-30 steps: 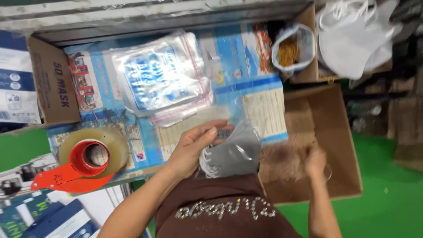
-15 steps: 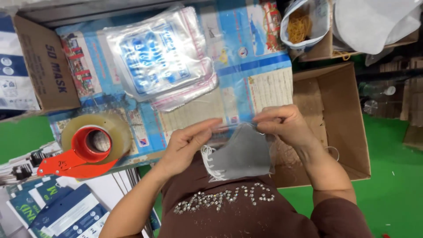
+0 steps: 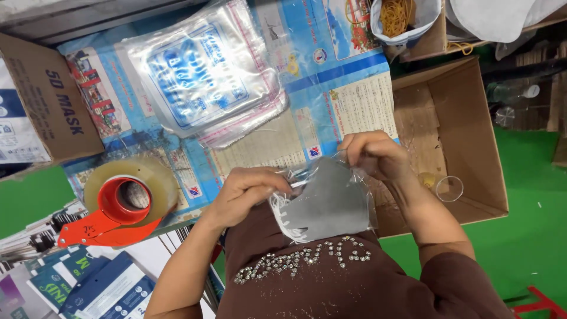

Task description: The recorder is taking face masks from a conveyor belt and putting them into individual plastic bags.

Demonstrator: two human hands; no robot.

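A grey face mask [image 3: 326,201] sits inside a clear plastic sleeve, held close to my body. My left hand [image 3: 245,192] pinches the sleeve's left top edge near the white ear loops. My right hand [image 3: 372,155] grips the sleeve's upper right corner. Both hands hold the packet just above the table's front edge.
A stack of clear printed bags [image 3: 204,77] lies on the blue poster-covered table [image 3: 348,100]. A roll of tape in a red dispenser [image 3: 121,201] sits left. An open cardboard box [image 3: 452,142] stands right, another cardboard box [image 3: 56,109] far left. A bag of rubber bands [image 3: 401,18] is top right.
My right hand came up from the open box and joined my left hand on the mask's sleeve. The mask has shifted slightly to the right.
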